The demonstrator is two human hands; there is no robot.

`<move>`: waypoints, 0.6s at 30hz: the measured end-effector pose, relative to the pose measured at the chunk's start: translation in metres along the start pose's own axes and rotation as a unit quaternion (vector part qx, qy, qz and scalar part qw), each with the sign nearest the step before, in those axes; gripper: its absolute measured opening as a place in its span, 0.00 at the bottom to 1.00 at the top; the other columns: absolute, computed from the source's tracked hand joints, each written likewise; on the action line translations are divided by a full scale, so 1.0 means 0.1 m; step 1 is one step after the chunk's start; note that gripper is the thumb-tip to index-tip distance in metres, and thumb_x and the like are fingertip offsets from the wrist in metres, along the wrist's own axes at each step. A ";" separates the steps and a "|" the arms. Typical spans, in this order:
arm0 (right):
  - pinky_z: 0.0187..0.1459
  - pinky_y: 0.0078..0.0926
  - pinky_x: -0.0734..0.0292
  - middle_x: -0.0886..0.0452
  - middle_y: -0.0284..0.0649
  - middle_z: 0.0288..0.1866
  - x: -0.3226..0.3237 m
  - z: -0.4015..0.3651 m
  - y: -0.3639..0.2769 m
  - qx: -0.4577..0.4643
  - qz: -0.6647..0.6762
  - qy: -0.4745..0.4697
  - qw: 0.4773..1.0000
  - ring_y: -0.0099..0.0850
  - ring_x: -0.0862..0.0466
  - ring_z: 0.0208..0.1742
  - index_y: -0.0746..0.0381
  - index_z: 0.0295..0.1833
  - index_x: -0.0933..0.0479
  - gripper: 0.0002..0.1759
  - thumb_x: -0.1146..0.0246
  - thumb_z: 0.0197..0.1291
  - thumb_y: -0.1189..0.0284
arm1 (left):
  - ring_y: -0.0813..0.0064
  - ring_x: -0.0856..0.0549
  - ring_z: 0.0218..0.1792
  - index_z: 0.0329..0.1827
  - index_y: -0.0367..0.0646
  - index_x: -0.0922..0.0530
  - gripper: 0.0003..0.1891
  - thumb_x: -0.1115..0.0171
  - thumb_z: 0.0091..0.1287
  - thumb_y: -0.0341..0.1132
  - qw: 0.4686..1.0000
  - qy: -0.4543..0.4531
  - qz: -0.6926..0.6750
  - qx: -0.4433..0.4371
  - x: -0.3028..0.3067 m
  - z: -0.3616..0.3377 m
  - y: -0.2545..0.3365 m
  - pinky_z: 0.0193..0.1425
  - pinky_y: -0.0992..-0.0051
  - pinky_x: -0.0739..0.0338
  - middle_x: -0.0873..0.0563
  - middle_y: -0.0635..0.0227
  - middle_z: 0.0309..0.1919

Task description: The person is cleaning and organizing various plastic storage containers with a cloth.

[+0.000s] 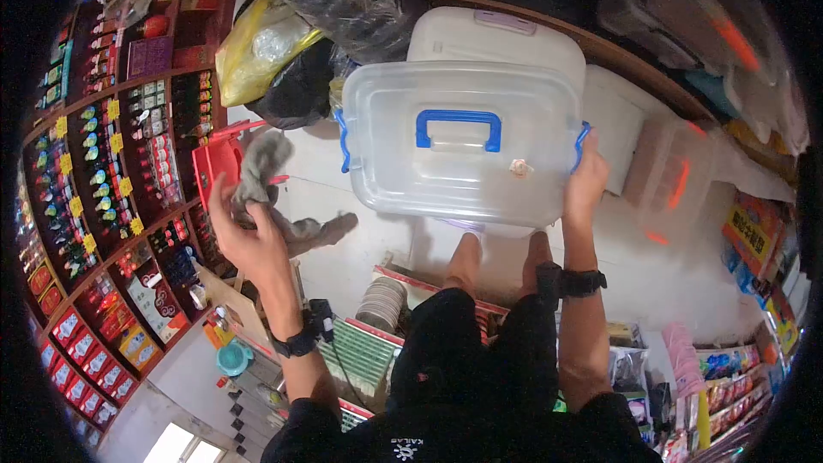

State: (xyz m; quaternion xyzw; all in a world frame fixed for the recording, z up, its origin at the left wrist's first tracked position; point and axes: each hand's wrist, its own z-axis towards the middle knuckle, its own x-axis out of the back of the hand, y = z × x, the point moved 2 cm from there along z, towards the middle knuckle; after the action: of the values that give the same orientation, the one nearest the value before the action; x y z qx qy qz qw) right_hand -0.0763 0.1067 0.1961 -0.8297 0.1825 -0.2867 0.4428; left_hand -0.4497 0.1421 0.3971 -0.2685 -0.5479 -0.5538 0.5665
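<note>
A clear plastic storage box (467, 180) with a blue carrying handle (459, 116) on its lid fills the upper middle of the view. My right hand (586, 182) is closed around its right end, at the blue side latch (580, 146). A second blue latch (344, 141) shows on the box's left side. To the left, my left hand (247, 227) grips a crumpled grey cloth (267, 163), part of which hangs down to the right. A small round sticker (519, 169) is on the box.
Shelves of bottles and boxes (111, 180) line the left. A red plastic chair or stool (219, 159) stands by the cloth. Behind the box are another white bin (497, 34) and a yellow bag (257, 43). A stack of plates (381, 304) sits near my legs.
</note>
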 end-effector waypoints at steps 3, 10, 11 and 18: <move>0.27 0.28 0.44 0.37 0.25 0.20 0.02 0.04 0.09 0.017 -0.016 0.009 1.000 0.20 0.40 0.25 0.61 0.19 0.35 0.34 0.47 0.77 0.50 | 0.57 0.19 0.59 0.64 0.38 0.23 0.22 0.41 0.65 0.25 0.995 0.028 -0.022 -0.098 -0.18 -0.02 0.21 0.67 0.62 0.28 0.15 0.53 0.54; 0.28 0.27 0.42 0.34 0.26 0.21 -0.04 0.04 0.09 0.007 0.016 0.002 1.000 0.18 0.38 0.25 0.62 0.23 0.31 0.32 0.48 0.78 0.51 | 0.41 0.33 0.71 0.73 0.41 0.30 0.32 0.39 0.63 0.33 0.960 -0.184 0.020 -0.211 -1.14 -0.62 0.64 0.73 0.50 0.37 0.34 0.45 0.74; 0.26 0.29 0.46 0.38 0.25 0.20 -0.04 0.03 0.07 0.015 0.021 0.015 1.000 0.19 0.41 0.24 0.60 0.20 0.36 0.33 0.48 0.78 0.51 | 0.40 0.34 0.72 0.74 0.42 0.31 0.33 0.39 0.61 0.33 0.955 -0.207 0.019 -0.213 -1.15 -0.62 0.61 0.73 0.49 0.37 0.38 0.46 0.77; 0.27 0.29 0.44 0.37 0.27 0.20 -0.17 -0.11 0.11 -0.028 0.013 0.027 0.999 0.20 0.41 0.25 0.61 0.22 0.35 0.34 0.53 0.79 0.49 | 0.41 0.31 0.69 0.70 0.38 0.29 0.33 0.39 0.57 0.32 0.939 -0.186 -0.013 -0.290 -1.36 -0.09 0.58 0.74 0.51 0.36 0.33 0.44 0.74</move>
State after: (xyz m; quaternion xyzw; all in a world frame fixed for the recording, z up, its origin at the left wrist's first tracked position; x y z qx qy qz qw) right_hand -0.0964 0.1033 0.1862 -0.8313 0.2133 -0.2983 0.4176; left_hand -0.3640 0.1935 0.2875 -0.5121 -0.4624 -0.6363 0.3451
